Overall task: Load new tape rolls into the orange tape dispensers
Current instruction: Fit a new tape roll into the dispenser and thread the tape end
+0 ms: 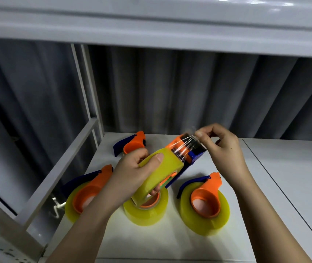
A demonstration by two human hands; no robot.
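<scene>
The left hand (132, 173) grips a yellow roll (160, 168) seated in an orange dispenser (187, 149), held in the air above the middle of the white shelf (170, 242), while the right hand (221, 147) pinches the clear tape end (185, 144) stretched over the dispenser's head. Below, a spare roll (145, 211) lies flat near the front edge, between a loaded dispenser at the left edge (86, 194) and another to its right (204, 202). An empty dispenser (132, 144) sits toward the back left corner.
</scene>
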